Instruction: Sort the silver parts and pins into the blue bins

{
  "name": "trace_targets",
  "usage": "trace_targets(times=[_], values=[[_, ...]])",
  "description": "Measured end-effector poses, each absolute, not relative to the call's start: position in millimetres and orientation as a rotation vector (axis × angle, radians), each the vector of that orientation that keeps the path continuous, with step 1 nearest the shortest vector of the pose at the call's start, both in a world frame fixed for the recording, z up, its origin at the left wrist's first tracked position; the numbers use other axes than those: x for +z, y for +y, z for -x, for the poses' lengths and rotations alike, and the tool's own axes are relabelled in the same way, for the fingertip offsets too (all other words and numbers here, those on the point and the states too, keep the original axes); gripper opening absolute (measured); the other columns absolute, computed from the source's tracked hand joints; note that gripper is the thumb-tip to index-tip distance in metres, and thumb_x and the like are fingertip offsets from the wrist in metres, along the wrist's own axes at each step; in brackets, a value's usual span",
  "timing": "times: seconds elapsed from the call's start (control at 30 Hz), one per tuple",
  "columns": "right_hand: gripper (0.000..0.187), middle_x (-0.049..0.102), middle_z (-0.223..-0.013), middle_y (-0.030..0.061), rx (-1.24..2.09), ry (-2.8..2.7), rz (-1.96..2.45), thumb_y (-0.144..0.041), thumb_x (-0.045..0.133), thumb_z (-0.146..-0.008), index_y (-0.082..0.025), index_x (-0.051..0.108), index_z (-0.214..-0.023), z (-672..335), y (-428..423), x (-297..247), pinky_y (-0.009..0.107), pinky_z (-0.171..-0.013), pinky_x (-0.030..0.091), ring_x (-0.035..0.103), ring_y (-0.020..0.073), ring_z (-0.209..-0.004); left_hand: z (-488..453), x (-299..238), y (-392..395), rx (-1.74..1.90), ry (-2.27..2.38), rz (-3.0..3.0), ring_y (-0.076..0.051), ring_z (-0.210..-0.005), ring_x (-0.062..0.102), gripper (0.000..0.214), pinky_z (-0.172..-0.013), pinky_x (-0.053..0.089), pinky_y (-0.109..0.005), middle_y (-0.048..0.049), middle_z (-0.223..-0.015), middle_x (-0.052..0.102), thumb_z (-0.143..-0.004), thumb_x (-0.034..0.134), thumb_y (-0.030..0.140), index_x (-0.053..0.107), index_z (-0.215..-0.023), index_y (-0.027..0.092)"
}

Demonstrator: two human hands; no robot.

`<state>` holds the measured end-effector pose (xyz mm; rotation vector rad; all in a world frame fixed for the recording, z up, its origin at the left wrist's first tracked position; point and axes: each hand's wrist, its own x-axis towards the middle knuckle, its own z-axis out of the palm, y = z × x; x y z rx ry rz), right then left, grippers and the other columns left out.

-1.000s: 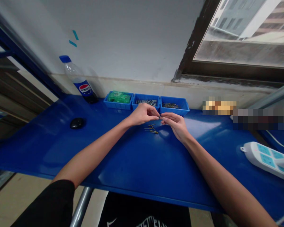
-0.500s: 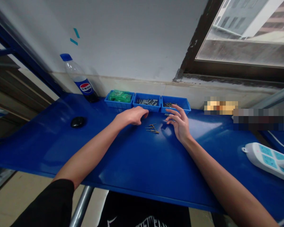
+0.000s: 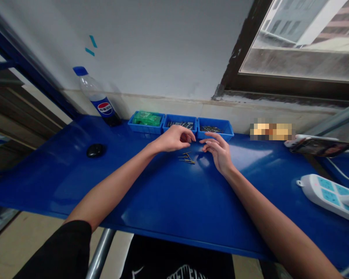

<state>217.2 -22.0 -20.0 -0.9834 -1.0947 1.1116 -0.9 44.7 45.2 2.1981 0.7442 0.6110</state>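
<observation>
My left hand [image 3: 174, 139] hovers just in front of the middle blue bin [image 3: 180, 124] of grey parts, its fingers curled in; whatever they hold is too small to see. My right hand [image 3: 218, 152] is a short gap to its right, fingertips drawn together and pointing at the left hand, in front of the right blue bin [image 3: 215, 129] of dark pins. Several thin brass-coloured pins [image 3: 186, 158] lie loose on the blue table [image 3: 168, 201] just below the two hands. Neither hand touches them.
A third blue bin [image 3: 147, 120] with green parts stands left of the others. A cola bottle [image 3: 97, 100] stands at the wall and a black puck [image 3: 95, 150] lies to the left. A phone [image 3: 320, 146] and a white power strip [image 3: 328, 195] are at the right.
The hands met in a pinch, then parted, the right opening over the right bin and the left dropping to the table. Now both have risen and drawn close again with fingers closed.
</observation>
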Motion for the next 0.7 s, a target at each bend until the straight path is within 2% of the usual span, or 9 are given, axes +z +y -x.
trace_targets(times=[0.1,0.43,0.57,0.7], values=[[0.030,0.079,-0.089,0.0034,1.116,-1.168,1.007,-0.036,0.075,-0.083,-0.024,0.071,-0.110,-216,-22,-20,0.033,-0.071,0.052,0.065,0.0168,-0.069,-2,45,44,0.723,0.731,-2.034,-0.018,-0.079,0.075,0.018,-0.077,0.060,-0.029,-0.0090,-0.088,0.080,-0.075,0.078,0.019,0.079,-0.091,0.012],[0.035,0.082,-0.092,0.0050,1.200,-1.325,0.975,-0.045,0.084,-0.081,-0.024,0.075,-0.109,-219,-23,-21,0.041,-0.084,0.058,0.075,0.0224,-0.075,-6,36,44,0.781,0.736,-1.897,-0.019,-0.078,0.076,0.025,-0.072,0.060,-0.028,-0.0101,-0.086,0.081,-0.074,0.084,0.026,0.078,-0.094,0.011],[0.033,0.082,-0.093,0.0058,1.192,-1.302,0.967,-0.044,0.086,-0.079,-0.023,0.078,-0.104,-220,-23,-21,0.039,-0.083,0.058,0.075,0.0217,-0.077,-6,32,45,0.764,0.811,-1.915,-0.021,-0.076,0.077,0.027,-0.066,0.058,-0.027,-0.0106,-0.084,0.081,-0.074,0.084,0.029,0.079,-0.094,0.012],[0.031,0.082,-0.094,0.0054,1.190,-1.284,0.974,-0.042,0.086,-0.080,-0.024,0.080,-0.104,-220,-22,-22,0.037,-0.080,0.057,0.074,0.0208,-0.077,-7,31,44,0.745,0.802,-1.937,-0.021,-0.078,0.077,0.029,-0.068,0.058,-0.027,-0.0117,-0.088,0.081,-0.076,0.083,0.031,0.079,-0.097,0.011]])
